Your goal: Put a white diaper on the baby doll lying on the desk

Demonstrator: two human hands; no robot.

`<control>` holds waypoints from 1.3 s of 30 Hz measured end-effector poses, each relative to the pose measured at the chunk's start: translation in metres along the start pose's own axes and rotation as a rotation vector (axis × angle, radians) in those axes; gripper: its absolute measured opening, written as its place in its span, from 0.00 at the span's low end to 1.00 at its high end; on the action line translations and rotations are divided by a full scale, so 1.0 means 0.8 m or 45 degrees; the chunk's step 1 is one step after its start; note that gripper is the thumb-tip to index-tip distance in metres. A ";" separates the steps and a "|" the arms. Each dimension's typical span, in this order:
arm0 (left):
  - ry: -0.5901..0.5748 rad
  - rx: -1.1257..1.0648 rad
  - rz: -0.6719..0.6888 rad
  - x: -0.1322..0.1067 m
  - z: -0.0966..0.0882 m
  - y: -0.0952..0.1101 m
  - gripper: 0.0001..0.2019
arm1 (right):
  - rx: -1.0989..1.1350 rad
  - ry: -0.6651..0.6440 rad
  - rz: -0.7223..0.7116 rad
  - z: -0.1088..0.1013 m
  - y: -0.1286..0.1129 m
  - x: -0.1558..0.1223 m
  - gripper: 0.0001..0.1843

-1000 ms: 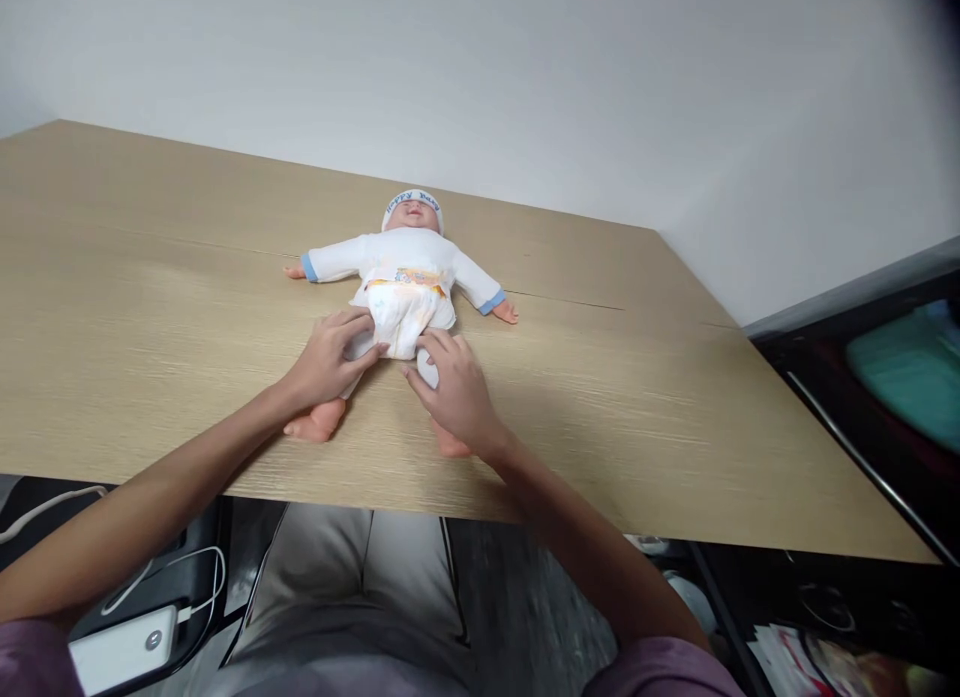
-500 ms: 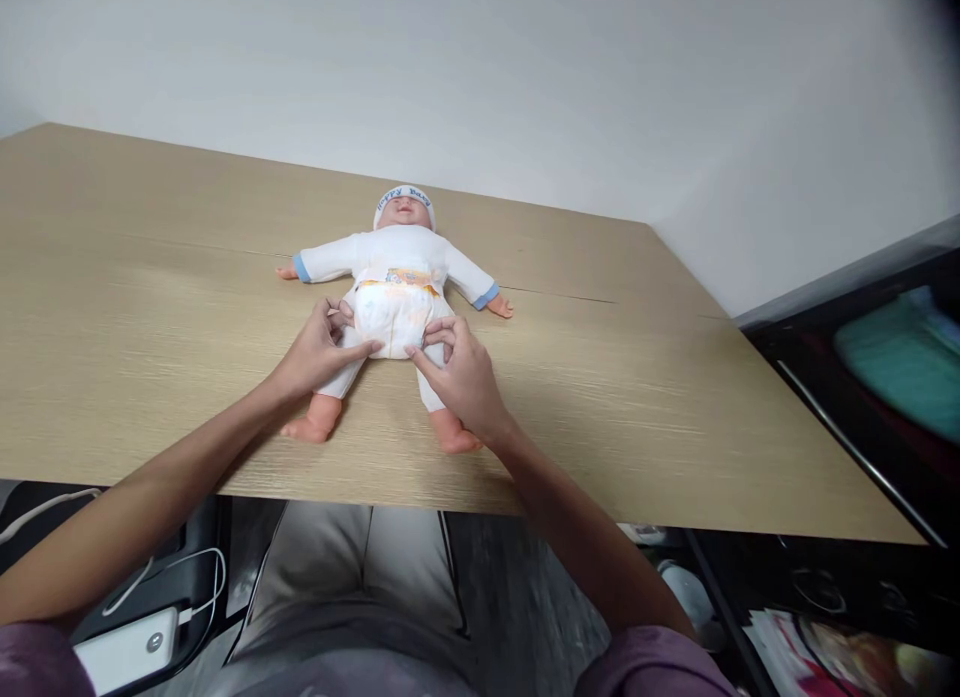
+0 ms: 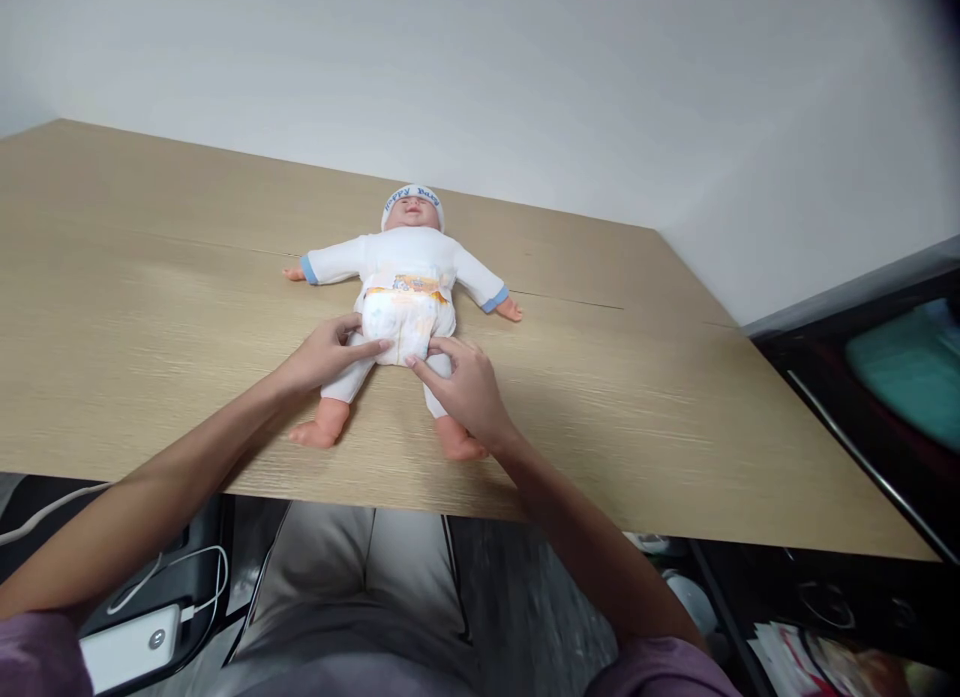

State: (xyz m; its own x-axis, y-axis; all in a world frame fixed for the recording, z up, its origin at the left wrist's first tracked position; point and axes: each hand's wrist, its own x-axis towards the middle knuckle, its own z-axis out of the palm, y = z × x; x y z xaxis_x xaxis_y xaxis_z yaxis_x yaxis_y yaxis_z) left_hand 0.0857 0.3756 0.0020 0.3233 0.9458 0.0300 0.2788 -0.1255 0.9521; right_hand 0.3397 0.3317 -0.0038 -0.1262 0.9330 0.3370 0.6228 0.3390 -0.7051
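Note:
A baby doll (image 3: 409,249) in a white suit with blue cuffs and a printed white cap lies on its back, arms spread, feet toward me. Around its hips sits a white diaper (image 3: 397,322) with an orange printed waistband. My left hand (image 3: 330,352) grips the diaper's edge at the left leg opening, thumb on the front and fingers tucked behind. At the other leg opening, my right hand (image 3: 461,377) pinches the diaper's edge between thumb and fingers. The fingertips of both hands are partly hidden by the diaper and the doll's legs.
The doll lies on a wooden table (image 3: 187,327) against a pale wall. Below the front edge on the left is a white power bank (image 3: 131,649) with a cable. A dark shelf (image 3: 847,587) with papers stands at the lower right.
My right fingers have shifted slightly down along the diaper's leg edge. My left hand keeps its place at the other edge. The whole view has shifted a little.

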 end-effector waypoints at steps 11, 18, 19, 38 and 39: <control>0.083 0.079 0.042 -0.004 0.004 0.001 0.23 | 0.244 0.037 0.142 0.006 0.009 0.008 0.17; 0.069 0.130 0.085 -0.003 0.006 0.003 0.21 | -0.019 0.003 -0.046 0.009 0.007 0.005 0.13; 0.056 0.092 0.081 -0.002 0.006 0.003 0.21 | 0.000 -0.006 -0.040 0.009 0.008 0.006 0.12; -0.091 -0.348 -0.117 -0.005 -0.001 0.014 0.30 | 0.081 0.068 0.042 -0.004 0.009 0.001 0.16; -0.103 -0.345 -0.131 -0.007 -0.003 0.015 0.31 | 0.057 0.105 0.030 -0.003 0.010 0.001 0.16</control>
State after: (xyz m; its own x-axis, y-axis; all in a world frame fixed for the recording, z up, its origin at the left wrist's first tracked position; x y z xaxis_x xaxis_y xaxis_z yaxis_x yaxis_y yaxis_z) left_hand 0.0849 0.3697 0.0138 0.3798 0.9212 -0.0851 0.0659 0.0648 0.9957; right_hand 0.3465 0.3348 -0.0078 -0.0467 0.9282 0.3692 0.5896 0.3239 -0.7399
